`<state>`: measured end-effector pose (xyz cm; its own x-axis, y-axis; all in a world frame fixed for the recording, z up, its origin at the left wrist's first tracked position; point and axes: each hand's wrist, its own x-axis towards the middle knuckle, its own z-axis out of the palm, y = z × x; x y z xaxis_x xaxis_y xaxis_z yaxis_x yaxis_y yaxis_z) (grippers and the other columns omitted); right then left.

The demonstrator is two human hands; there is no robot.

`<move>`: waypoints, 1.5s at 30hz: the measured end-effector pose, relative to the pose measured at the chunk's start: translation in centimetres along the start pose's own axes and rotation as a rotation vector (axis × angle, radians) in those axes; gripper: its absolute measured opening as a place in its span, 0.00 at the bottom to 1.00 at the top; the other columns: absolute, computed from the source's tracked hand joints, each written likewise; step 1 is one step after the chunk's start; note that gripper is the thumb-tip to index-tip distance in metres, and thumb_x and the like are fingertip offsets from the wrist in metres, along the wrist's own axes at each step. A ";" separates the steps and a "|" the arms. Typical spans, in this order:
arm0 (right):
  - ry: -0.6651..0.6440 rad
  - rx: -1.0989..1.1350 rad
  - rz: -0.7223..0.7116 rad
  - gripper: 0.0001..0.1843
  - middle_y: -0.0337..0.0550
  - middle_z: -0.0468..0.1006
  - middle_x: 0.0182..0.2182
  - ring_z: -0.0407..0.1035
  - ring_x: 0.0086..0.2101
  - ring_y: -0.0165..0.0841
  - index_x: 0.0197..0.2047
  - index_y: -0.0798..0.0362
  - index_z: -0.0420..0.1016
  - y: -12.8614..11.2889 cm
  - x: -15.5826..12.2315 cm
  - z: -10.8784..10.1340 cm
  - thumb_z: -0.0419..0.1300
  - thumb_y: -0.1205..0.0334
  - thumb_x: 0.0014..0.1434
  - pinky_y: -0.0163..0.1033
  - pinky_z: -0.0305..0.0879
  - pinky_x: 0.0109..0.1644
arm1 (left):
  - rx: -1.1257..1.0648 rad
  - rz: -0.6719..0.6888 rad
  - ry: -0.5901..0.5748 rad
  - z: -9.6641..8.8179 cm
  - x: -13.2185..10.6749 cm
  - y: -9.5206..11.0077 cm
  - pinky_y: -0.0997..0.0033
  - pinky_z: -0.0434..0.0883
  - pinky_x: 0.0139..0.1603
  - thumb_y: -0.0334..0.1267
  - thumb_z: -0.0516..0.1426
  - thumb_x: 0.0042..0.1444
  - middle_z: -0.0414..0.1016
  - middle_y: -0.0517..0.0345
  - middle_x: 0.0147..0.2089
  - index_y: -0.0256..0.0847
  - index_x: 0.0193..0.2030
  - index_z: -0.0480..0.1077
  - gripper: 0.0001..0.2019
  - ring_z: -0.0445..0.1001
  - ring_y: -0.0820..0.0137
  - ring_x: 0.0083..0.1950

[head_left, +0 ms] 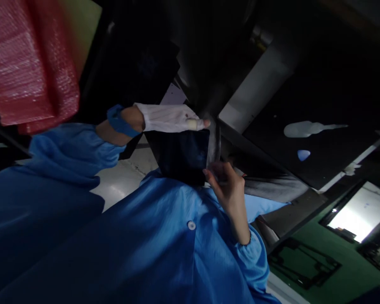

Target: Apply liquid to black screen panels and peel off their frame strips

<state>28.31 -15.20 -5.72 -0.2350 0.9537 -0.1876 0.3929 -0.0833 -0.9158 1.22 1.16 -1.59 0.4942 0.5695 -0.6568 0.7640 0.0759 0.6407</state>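
Note:
A dark, glossy flat panel (185, 154) is held close in front of my blue smock (164, 219). Along its upper edge lies my left hand (172, 118), in a white fingerless glove with a pale wrap on the thumb. That hand is closed on the panel, its other fingers mostly hidden. A blue band (122, 121) circles the left wrist. My bare right hand (229, 185) is at the panel's lower right corner, fingers curled and thumb near the fingertips. Its fingertips are slightly blurred, and whatever they pinch is too small to make out.
Red bubble wrap (22, 67) lies at the upper left. On a dark surface at right are a white dropper-like bottle (307, 129) and a small blue triangular piece (303, 155). A lit screen (362, 211) stands farther right, near a green surface (329, 249) with a black frame (304, 264).

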 end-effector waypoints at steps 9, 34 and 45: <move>0.743 -0.161 -0.129 0.26 0.49 0.84 0.53 0.82 0.47 0.42 0.61 0.48 0.77 1.5 2.4 -3.9 0.74 0.40 0.73 0.48 0.80 0.50 | 0.117 0.163 -0.038 -0.1 3.6 -0.5 0.67 0.66 0.41 0.71 0.58 0.59 0.78 0.55 0.40 0.40 0.41 0.74 0.31 0.70 0.68 0.38; 0.531 -0.535 -0.151 0.28 0.44 0.85 0.31 0.77 0.27 0.37 0.46 0.50 0.80 2.5 -2.6 1.0 0.61 0.32 0.81 0.39 0.68 0.33 | 0.025 0.209 0.054 0.6 4.5 -3.7 0.69 0.71 0.72 0.50 0.60 0.71 0.85 0.50 0.68 0.33 0.68 0.82 0.27 0.81 0.61 0.66; 0.514 -0.516 -0.134 0.27 0.41 0.83 0.28 0.75 0.24 0.36 0.45 0.50 0.81 2.7 -3.1 2.9 0.62 0.33 0.81 0.39 0.69 0.30 | 0.015 0.207 0.045 0.7 4.5 -3.0 0.72 0.70 0.71 0.43 0.62 0.73 0.86 0.49 0.64 0.29 0.63 0.82 0.20 0.80 0.66 0.59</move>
<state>27.53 -19.17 -8.60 0.0858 0.9717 0.2201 0.7879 0.0690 -0.6119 1.44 2.88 -6.73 0.6228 0.6078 -0.4927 0.6539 -0.0586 0.7543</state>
